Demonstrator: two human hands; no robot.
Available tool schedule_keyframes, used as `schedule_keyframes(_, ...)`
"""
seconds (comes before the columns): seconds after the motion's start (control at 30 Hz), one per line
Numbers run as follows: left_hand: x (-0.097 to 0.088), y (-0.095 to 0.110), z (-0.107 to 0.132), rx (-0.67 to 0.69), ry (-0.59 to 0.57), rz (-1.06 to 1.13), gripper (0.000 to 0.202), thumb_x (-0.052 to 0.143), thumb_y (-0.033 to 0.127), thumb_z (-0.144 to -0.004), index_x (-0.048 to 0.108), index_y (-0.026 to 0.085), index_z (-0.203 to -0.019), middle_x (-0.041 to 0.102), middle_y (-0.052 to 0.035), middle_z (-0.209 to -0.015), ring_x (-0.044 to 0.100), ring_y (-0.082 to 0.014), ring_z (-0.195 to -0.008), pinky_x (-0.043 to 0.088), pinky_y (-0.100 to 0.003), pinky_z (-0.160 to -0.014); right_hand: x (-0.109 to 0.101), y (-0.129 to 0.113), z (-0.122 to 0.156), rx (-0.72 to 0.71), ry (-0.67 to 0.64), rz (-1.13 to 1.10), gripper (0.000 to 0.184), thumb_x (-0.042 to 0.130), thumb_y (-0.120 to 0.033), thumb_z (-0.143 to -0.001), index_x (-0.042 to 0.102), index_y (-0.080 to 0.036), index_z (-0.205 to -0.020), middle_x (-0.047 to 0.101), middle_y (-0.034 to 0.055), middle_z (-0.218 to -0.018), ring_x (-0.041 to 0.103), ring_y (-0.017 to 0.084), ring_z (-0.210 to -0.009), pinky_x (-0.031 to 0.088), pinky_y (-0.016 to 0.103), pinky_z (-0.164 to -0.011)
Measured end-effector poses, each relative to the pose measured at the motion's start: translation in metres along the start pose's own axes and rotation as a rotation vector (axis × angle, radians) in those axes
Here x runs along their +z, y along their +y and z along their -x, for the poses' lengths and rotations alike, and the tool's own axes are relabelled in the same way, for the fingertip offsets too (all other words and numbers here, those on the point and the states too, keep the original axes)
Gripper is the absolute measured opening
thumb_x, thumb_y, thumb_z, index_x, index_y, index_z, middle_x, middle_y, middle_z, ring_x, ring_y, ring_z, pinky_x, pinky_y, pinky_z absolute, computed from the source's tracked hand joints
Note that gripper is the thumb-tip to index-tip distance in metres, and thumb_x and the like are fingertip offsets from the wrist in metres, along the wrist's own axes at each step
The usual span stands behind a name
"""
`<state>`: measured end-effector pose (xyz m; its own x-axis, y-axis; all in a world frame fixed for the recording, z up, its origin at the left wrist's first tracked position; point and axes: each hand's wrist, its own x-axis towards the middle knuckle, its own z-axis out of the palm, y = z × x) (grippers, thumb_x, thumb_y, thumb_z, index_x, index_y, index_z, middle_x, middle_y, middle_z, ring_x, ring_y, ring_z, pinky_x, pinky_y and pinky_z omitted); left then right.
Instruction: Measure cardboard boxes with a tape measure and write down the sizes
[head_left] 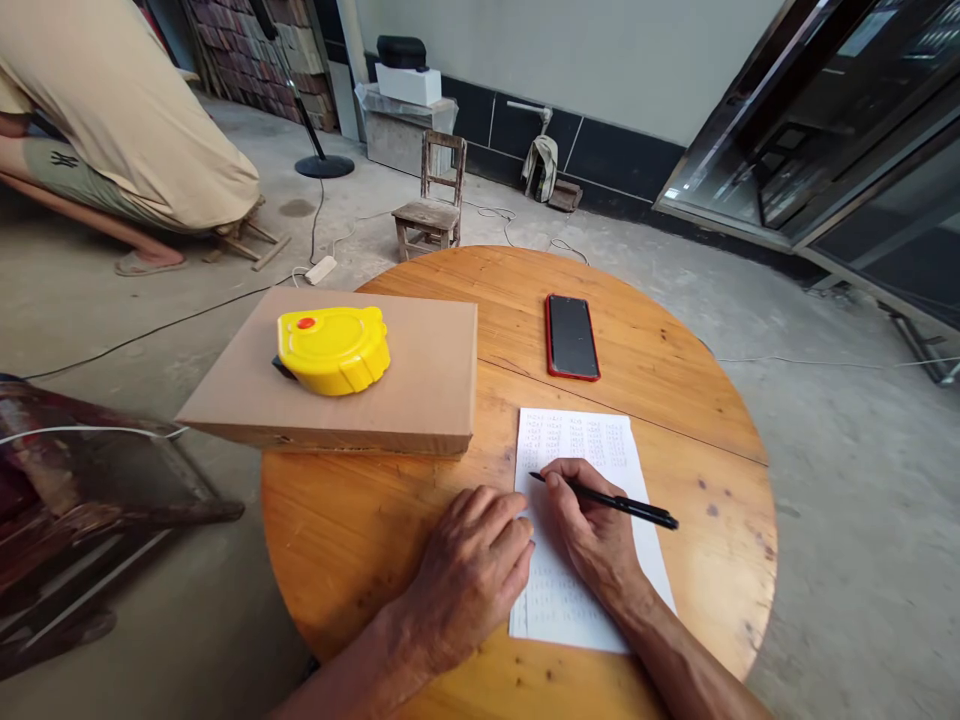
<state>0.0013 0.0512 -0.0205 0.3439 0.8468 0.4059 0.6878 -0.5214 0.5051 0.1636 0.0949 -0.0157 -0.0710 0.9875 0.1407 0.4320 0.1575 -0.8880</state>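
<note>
A white sheet of paper (581, 450) covered in rows of small writing lies on the round wooden table (675, 400). My right hand (592, 530) rests on the sheet, closed around a black pen (622, 504) whose tip touches the paper. My left hand (472, 570) lies palm down at the sheet's left edge, fingers loosely curled and pressing on it, holding nothing. A flat cardboard box (420, 380) sits at the table's left, overhanging the edge, with a yellow tape measure (334, 348) on top. A black phone in a red case (572, 336) lies face up beyond the paper.
Another person (127, 120) in a beige shirt crouches at the far left on the concrete floor. A small wooden chair (433, 200), a stand base (324, 166), cables and a power strip (321, 269) lie behind the table. A dark metal chair (82, 480) stands at my left.
</note>
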Motion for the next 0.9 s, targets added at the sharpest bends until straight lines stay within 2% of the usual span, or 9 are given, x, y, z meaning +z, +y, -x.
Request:
schedule_keyframes(0.07, 0.001, 0.000, 0.001, 0.030, -0.050, -0.018, 0.015, 0.052, 0.005, -0.088, 0.061, 0.017, -0.090, 0.067, -0.0068, -0.111, 0.059, -0.0224, -0.091, 0.052, -0.040, -0.079, 0.000, 0.000, 0.000, -0.014, -0.003, 0.023, 0.018, 0.054, -0.029, -0.091, 0.063, -0.019, -0.079, 0.055, -0.0032, -0.060, 0.045, 0.011, -0.052, 0.039, 0.023, -0.049)
schedule_keyframes(0.17, 0.004, 0.000, 0.001, 0.005, -0.079, -0.030, 0.017, 0.054, 0.005, -0.088, 0.062, 0.016, -0.099, 0.067, -0.0072, -0.113, 0.059, -0.0240, -0.092, 0.054, -0.041, -0.079, 0.000, 0.000, 0.001, -0.057, -0.011, 0.081, 0.017, 0.054, -0.026, -0.092, 0.063, -0.019, -0.080, 0.055, -0.0039, -0.060, 0.045, 0.010, -0.050, 0.039, 0.022, -0.049)
schedule_keyframes(0.47, 0.011, 0.003, 0.004, -0.051, -0.031, 0.000, 0.021, 0.054, 0.006, -0.088, 0.064, 0.016, -0.103, 0.068, -0.0079, -0.111, 0.061, -0.0242, -0.095, 0.056, -0.041, -0.080, 0.001, -0.002, 0.000, -0.133, -0.054, 0.209, 0.015, 0.053, -0.023, -0.093, 0.065, -0.019, -0.085, 0.062, -0.0014, -0.068, 0.053, 0.011, -0.055, 0.043, 0.023, -0.052)
schedule_keyframes(0.7, 0.008, 0.005, 0.002, -0.069, -0.072, 0.020, 0.016, 0.053, 0.004, -0.088, 0.063, 0.016, -0.091, 0.068, -0.0074, -0.109, 0.060, -0.0235, -0.092, 0.057, -0.041, -0.079, 0.002, -0.003, -0.001, -0.123, -0.073, 0.217, 0.016, 0.052, -0.024, -0.094, 0.065, -0.019, -0.085, 0.064, -0.0008, -0.071, 0.056, 0.012, -0.060, 0.046, 0.023, -0.057)
schedule_keyframes(0.9, 0.006, 0.005, 0.000, -0.083, -0.078, 0.023, 0.014, 0.055, 0.004, -0.087, 0.063, 0.015, -0.091, 0.068, -0.0068, -0.107, 0.060, -0.0247, -0.094, 0.057, -0.042, -0.080, 0.002, -0.003, -0.002, -0.122, -0.082, 0.222, 0.016, 0.053, -0.025, -0.094, 0.065, -0.019, -0.087, 0.066, 0.0003, -0.073, 0.058, 0.013, -0.061, 0.046, 0.024, -0.058)
